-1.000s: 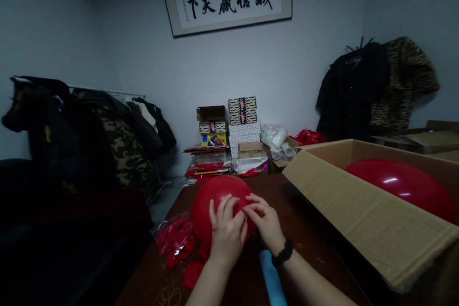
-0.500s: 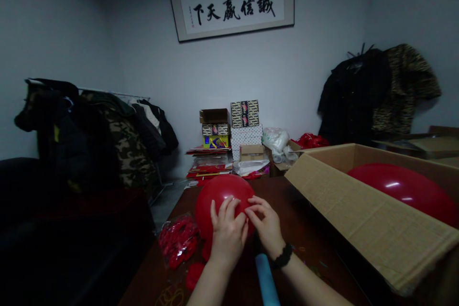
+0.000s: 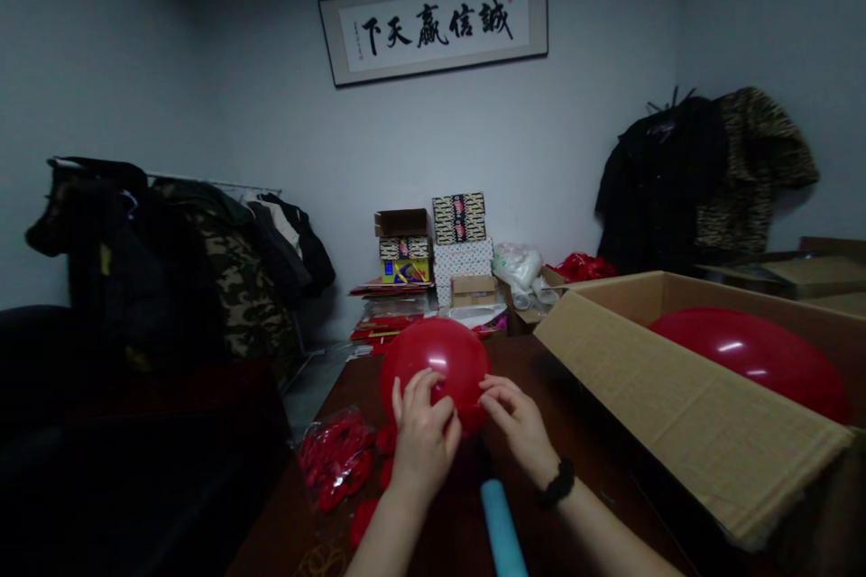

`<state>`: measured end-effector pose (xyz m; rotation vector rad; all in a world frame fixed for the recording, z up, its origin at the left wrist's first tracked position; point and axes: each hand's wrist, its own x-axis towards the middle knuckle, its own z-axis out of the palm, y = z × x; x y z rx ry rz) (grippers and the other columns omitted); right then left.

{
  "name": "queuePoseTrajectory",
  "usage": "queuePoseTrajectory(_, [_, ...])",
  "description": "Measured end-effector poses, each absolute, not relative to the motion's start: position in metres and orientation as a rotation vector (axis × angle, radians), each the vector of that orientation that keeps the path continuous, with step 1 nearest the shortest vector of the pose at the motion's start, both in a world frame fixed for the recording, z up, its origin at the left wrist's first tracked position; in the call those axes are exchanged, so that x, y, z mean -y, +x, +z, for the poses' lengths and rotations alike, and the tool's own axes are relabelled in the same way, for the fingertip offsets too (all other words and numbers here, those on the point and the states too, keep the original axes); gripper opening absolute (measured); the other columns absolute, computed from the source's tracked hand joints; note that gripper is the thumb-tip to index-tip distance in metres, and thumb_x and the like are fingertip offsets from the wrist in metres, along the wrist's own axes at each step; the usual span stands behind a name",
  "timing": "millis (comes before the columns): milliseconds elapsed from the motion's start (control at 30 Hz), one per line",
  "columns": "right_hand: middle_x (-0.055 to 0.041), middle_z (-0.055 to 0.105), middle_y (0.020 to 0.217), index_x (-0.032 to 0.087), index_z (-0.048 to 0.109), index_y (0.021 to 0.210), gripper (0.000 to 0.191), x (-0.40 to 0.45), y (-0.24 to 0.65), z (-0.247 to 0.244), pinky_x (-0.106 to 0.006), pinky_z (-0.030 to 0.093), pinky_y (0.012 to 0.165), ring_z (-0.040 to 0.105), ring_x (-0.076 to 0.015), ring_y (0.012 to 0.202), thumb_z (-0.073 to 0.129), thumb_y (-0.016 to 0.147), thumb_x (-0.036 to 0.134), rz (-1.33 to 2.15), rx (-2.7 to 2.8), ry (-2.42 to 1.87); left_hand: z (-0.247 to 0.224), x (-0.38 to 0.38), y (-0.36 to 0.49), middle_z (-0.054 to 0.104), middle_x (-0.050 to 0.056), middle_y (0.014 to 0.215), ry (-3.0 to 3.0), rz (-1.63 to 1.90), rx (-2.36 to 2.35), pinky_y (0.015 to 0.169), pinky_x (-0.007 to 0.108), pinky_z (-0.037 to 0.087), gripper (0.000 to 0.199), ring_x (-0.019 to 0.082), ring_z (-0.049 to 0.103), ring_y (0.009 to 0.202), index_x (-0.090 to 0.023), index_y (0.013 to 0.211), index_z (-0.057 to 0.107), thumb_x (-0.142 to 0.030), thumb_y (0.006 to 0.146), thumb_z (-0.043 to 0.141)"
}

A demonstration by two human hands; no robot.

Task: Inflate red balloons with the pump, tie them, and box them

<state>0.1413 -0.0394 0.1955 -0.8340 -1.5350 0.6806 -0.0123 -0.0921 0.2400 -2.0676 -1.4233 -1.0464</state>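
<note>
Both hands on a round inflated red balloon, held at table centre, just ahead of the wrists. Left hand: fingers curled, narrow grip on the balloon's near face. Right hand: fingertips pinched narrow against its lower right side; black wristband on that wrist. Knot not visible, hidden or too dark.

Blue tube lies on the wooden table at 6 o'clock, just below the hands. Plastic bag of red balloons at 8 o'clock, loose red balloon beside it. Open cardboard box at 3 o'clock, larger red balloon inside. Stacked boxes at 12 o'clock, coats on a rack at 10 o'clock.
</note>
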Motion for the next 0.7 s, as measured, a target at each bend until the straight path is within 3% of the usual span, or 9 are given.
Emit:
queuePoseTrajectory(133, [-0.0054,0.060,0.111,0.025,0.066,0.084,0.011,0.047,0.150,0.201,-0.042,0.036,0.103,0.050,-0.0207,0.113,0.059,0.077,0.031,0.618,1.672,-0.778,0.242,0.093,-0.009,0.057,0.009,0.114,-2.116,-1.054,1.391,0.105,0.060,0.019,0.011,0.027,0.046,0.115,-0.021,0.071,0.063,-0.017,0.076,0.055])
queuePoseTrajectory(333, [-0.0038,0.050,0.127,0.032,0.062,0.105,0.025,0.049,0.157,0.217,-0.049,0.029,0.107,0.034,-0.0224,0.128,0.052,0.082,0.027,0.349,1.928,-0.742,0.244,0.095,-0.005,0.056,0.009,0.117,-2.165,-1.034,1.320,0.106,0.060,0.017,0.012,0.027,0.044,0.118,-0.022,0.077,0.066,-0.017,0.077,0.054])
queuePoseTrajectory(433, [-0.0035,0.051,0.124,0.031,0.064,0.096,0.019,0.049,0.159,0.223,-0.051,0.027,0.107,0.032,-0.0248,0.129,0.056,0.079,0.026,0.330,1.976,-0.737,0.243,0.095,-0.005,0.056,0.008,0.117,-2.185,-1.014,1.287,0.106,0.061,0.016,0.012,0.027,0.044,0.118,-0.024,0.080,0.066,-0.019,0.076,0.055])
queuePoseTrajectory(533, [-0.0040,0.057,0.113,0.026,0.062,0.083,0.008,0.052,0.160,0.226,-0.046,0.030,0.106,0.038,-0.0227,0.124,0.055,0.080,0.026,0.429,1.927,-0.737,0.241,0.094,-0.005,0.056,0.008,0.116,-2.192,-1.007,1.278,0.106,0.060,0.016,0.012,0.026,0.045,0.117,-0.024,0.080,0.066,-0.019,0.076,0.056])
queuePoseTrajectory(700, [-0.0042,0.057,0.111,0.024,0.056,0.081,0.010,0.059,0.165,0.222,-0.038,0.036,0.101,0.047,-0.0180,0.115,0.046,0.085,0.027,0.572,1.891,-0.708,0.243,0.095,-0.005,0.056,0.008,0.113,-2.190,-1.022,1.311,0.106,0.060,0.017,0.012,0.026,0.046,0.115,-0.022,0.073,0.063,-0.015,0.076,0.053])
